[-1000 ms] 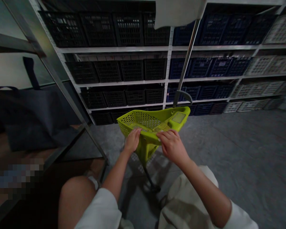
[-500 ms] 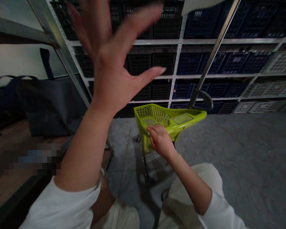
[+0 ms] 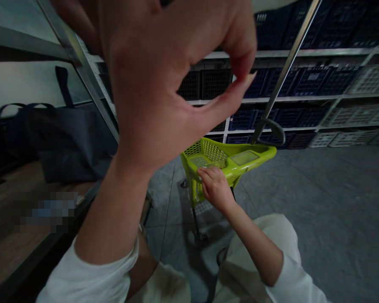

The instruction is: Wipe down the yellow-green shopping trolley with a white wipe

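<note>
Close to the camera, my left hand (image 3: 158, 88) is raised with thumb and forefinger tips meeting in a ring. I see nothing between those tips; the other fingers run up toward the top edge, partly out of view. Lower down, my right hand (image 3: 216, 187) is closed over the near rim of a lime-green plastic shopping cart (image 3: 252, 158). This cart has a perforated basket, a clear flat panel on its top and wheels on the grey floor. My left hand's wrist and palm cover part of the view behind it.
Racks of dark and blue crates (image 3: 312, 82) stand behind the cart, with white crates (image 3: 371, 80) at the right. A metal pole with a grey loop handle (image 3: 273, 132) rises by the cart. To the left, a dark bag (image 3: 72, 139) sits on a wooden shelf (image 3: 9, 252).
My left hand has come closer to the camera, and its spread thumb and forefinger have closed into a ring. My right hand has stayed on the cart.
</note>
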The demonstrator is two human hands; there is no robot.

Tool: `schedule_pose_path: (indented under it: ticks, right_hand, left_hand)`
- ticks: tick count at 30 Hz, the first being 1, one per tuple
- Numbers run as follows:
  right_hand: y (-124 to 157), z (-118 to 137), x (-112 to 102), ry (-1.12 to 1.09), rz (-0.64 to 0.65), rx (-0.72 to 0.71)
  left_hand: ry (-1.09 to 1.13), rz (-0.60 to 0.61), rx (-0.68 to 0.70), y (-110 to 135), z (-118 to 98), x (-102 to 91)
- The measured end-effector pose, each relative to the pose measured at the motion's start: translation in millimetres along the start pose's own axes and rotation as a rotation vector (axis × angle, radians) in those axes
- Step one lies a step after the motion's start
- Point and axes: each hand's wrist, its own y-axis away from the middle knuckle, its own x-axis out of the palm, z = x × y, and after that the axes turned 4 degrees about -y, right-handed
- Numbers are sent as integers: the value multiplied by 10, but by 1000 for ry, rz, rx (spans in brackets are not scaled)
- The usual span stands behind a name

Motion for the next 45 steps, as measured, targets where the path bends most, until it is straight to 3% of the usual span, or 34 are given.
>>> schedule_pose_path:
  ticks: [2,4,6,8,11,13,15,18,22,25,29,32,36,40,42,45]
  right_hand:
    - [18,37,-12,-10,4,-5]
    - [58,81,-47,-27,11,-38]
    - [127,90,-120,-33,28,-90]
    - [215,15,-232,-9,63,-134]
    - [337,-274,-433,82,95,-114]
    - [389,-488,-523,161,26,-23]
    - [417,-594,-529,221,-104,84]
    - [425,-444,-384,196,-204,153]
    - [430,-124,-207,95,-93,85]
    - [457,-244,-272,128,-75,39]
    - [477,-491,-375,219,-229,162]
    - [467,-340,-311,174,-225,196]
    - [492,-201,-256,99,-109,62]
    - [514,-430,-311,224,-252,190]
    - [501,-429,-299,245,-305,256]
    - [481,-250,-238,156,-209,183]
  left_hand:
    - [33,42,105,84,-224,-158]
    - [70,34,165,287,-371,-92]
    - [170,123,227,597,-421,159]
    - [285,284,224,953,-401,472]
    - [415,446,195,1408,-355,819]
    - [459,503,213,1598,-369,940]
    - [471,478,216,1712,-424,1026]
    - [463,371,194,1822,-539,1181]
    - [439,201,105,1950,-635,1385]
    - [416,154,56,1998,-646,1427]
    - [394,129,28,1966,-687,1382]
    - [329,108,13,1939,-757,1375]
    - [308,70,31,1973,-822,1436]
    - [351,65,85,2025,-837,1516]
    - [363,53,83,2038,-844,1545]
    - [388,35,56,2047,-851,1574]
